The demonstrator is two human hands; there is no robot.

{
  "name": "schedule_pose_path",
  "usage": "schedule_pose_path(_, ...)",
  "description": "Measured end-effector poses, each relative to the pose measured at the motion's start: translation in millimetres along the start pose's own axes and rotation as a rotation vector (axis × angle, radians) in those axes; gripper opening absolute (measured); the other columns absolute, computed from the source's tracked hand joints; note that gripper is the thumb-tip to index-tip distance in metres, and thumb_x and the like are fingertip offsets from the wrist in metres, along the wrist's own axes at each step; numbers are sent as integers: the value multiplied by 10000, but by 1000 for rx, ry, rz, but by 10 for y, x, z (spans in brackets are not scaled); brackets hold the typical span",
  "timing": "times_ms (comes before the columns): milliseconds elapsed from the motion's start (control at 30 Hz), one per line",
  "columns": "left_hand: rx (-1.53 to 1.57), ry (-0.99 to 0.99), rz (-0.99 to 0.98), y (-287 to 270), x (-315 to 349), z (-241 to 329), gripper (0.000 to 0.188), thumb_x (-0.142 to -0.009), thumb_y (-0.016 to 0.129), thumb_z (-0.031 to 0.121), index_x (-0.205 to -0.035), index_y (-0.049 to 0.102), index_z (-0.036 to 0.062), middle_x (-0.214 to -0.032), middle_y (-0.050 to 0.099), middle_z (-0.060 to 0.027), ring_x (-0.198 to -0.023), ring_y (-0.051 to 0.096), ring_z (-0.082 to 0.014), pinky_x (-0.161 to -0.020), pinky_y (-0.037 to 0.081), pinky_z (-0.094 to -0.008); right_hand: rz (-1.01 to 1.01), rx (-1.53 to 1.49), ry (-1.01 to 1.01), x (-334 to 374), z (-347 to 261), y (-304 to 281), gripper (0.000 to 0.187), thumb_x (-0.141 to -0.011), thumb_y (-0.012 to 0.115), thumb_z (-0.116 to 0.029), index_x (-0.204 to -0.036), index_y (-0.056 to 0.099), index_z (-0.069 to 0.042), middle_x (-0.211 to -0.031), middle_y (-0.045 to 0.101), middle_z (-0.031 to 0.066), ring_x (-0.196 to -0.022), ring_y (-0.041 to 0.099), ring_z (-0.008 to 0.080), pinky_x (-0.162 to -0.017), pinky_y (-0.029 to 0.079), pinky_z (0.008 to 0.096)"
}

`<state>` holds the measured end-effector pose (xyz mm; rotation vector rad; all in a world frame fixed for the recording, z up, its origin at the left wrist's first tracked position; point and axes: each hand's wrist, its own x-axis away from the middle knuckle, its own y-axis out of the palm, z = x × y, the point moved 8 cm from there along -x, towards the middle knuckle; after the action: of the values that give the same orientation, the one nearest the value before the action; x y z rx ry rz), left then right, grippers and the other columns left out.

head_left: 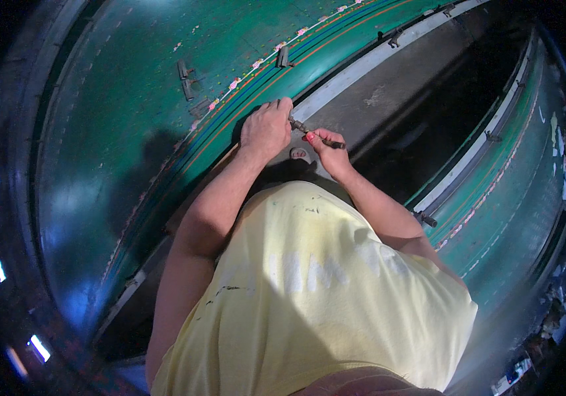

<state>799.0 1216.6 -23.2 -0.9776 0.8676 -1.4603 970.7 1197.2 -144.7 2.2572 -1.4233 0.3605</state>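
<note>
I look down on a long green tabletop sweeping across the left, bowed by the fisheye, with a dark shadow on its glossy surface. A second green tabletop runs down my right, and between the two I see dull grey floor beside deep darkness. Small bright patches of light dot the gloomy far left; blurred clutter lines the lower right.

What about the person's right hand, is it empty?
No, the right hand has its fingers around a small dark-handled tool.
</note>
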Motion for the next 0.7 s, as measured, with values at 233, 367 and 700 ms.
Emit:
schedule_pose_path(233, -9, 2, 25, -17, 27, 7, 432, -893, 816, 101, -1247, 569, 112, -1157, 717, -166, -1123, 721, -406, -932, 596, -551, -159, -486, 425, 160, 70, 144, 303, -1130, 679, -379, -1328, 735, -157, -683, 541, -22, -517, 405, 103, -512, 342, 295)
schedule_pose_path(367, -4, 45, 60, -70, 52, 50, 337, -927, 751, 85, -1195, 547, 86, -1137, 718, -178, -1115, 731, -411, -920, 617, -553, 109, 277, -109, 212, -180, -125, 307, -1073, 733, -387, -1281, 748, -162, -771, 682, 105, -621, 625, 252, -608, 516, 424)
schedule_pose_path(700, -1, 82, 44, -39, 58, -9, 382, -919, 742, 60, -1250, 556, 99, -1176, 716, -192, -1148, 716, -430, -941, 605, -568, 219, 1343, -525, 512, -1012, 288, 276, -903, 774, -183, -1173, 746, -138, -976, 790, 174, -956, 771, 417, -839, 601, 531)
